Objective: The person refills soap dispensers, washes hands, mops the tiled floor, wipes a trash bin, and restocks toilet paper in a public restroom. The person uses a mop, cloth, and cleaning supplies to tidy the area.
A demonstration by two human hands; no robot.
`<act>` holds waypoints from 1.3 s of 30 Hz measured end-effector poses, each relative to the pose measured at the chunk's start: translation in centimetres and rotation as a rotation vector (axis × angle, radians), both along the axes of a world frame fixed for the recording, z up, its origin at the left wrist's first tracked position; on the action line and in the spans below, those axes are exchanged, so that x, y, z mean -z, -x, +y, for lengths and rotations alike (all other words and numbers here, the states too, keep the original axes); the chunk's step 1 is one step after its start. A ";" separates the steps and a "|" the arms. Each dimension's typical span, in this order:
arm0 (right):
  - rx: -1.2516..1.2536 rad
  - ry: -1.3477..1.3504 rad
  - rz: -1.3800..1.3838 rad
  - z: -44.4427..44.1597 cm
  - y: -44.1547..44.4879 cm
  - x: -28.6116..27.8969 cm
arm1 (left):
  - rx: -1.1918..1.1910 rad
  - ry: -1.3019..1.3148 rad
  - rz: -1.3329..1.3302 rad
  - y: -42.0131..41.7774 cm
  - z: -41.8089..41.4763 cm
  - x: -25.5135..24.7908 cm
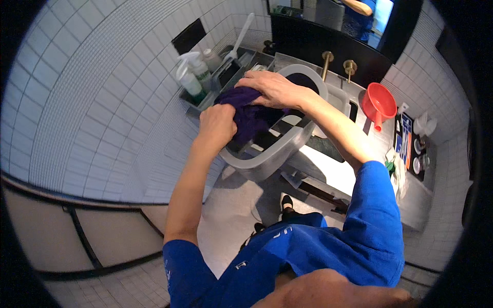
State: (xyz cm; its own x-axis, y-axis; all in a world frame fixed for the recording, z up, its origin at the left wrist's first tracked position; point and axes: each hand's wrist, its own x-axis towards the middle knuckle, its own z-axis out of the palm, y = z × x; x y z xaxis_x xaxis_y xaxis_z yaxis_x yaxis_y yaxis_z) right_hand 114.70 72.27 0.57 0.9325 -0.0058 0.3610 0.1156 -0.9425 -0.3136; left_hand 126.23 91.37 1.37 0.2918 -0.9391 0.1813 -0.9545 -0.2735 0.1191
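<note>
A dark purple cloth [246,115] is bunched between my hands above the left part of a translucent plastic tub [262,163]. My left hand [217,123] is closed around the cloth's left side. From above, my right hand [271,88] grips the cloth near the tub's far left rim, its fingers curled and partly hidden. The tub rests at the washbasin counter, and its inside is dark and partly covered by the cloth and my right forearm.
Left of the tub, a grey caddy [188,101] holds pump bottles [190,82] and a white-handled brush [243,34]. Brass taps [327,63] project from the wall behind. A red dipper [379,101] and a crumpled white cloth [399,177] lie on the right of the counter.
</note>
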 end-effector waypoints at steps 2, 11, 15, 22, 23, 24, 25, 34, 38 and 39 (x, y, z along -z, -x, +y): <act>-0.126 0.098 -0.160 -2.1 1.4 -0.4 | -0.001 0.028 -0.018 -0.2 0.4 0.0; 1.058 -0.373 -0.104 3.2 14.3 7.1 | -0.069 0.115 -0.014 0.7 -0.6 1.1; 0.667 -0.439 -0.238 12.1 15.0 7.3 | -0.047 0.020 0.073 1.2 0.2 0.2; 0.696 -0.846 -0.612 7.5 14.1 2.5 | 0.069 0.072 1.267 0.9 2.1 0.0; 0.796 -0.752 -0.548 7.1 11.9 3.3 | 0.024 0.132 1.452 1.3 2.0 0.7; 0.884 -0.435 -0.729 8.0 10.0 4.5 | 0.029 0.199 1.495 1.3 1.8 1.2; 1.057 -0.232 -0.822 9.2 7.5 5.3 | 0.033 0.204 1.555 1.5 1.6 1.9; 0.350 -0.064 -0.218 21.4 8.1 1.1 | 0.126 0.290 1.386 -0.4 1.0 3.6; 0.158 0.060 -0.294 19.8 11.6 5.6 | 0.090 0.283 0.669 0.6 0.9 3.1; 0.134 0.034 -0.354 19.1 13.0 6.9 | 0.033 0.252 0.528 1.0 1.0 3.0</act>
